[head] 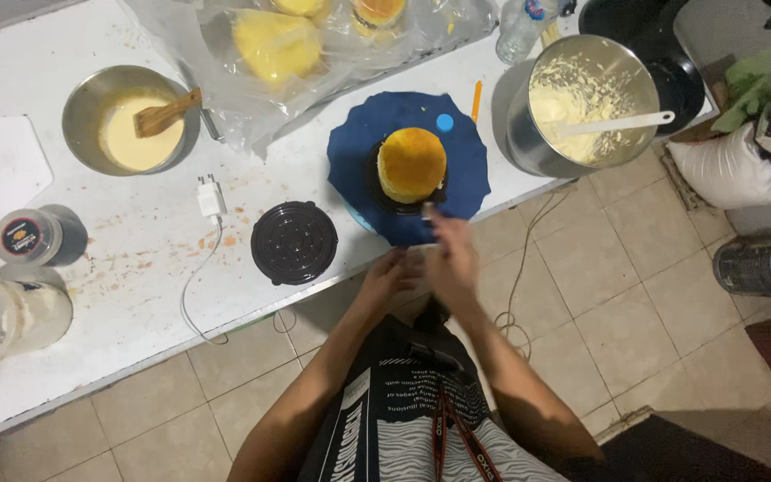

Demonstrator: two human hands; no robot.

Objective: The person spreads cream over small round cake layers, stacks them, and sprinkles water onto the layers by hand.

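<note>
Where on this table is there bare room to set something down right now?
Bare white table shows along the near edge, between the black round lid and the tub, crossed only by the white charger cable. Crowded: the far side under the plastic bags, and around the cake and big pot.

- Your right hand (453, 259) pinches a small, shiny, metal-looking tool (427, 211); it is too blurred to tell more.
- The cake (411, 163) in front of you looks spongy and matt, golden on top.
- It sits on a dark glossy plastic base (385, 198) over a matt blue mat (359, 161).
- The black ridged lid (294, 242) is shiny plastic.
- Both bowls, the batter one (91, 107) and the cream one (524, 143), are brushed metal with soft reflections.
- The spoon (167, 113) in the batter is wood; the spatula (617, 122) is smooth white plastic.
- The table (136, 259) is white, scuffed and stained.
- The bag (314, 54) is clear, crinkled plastic film.
</note>
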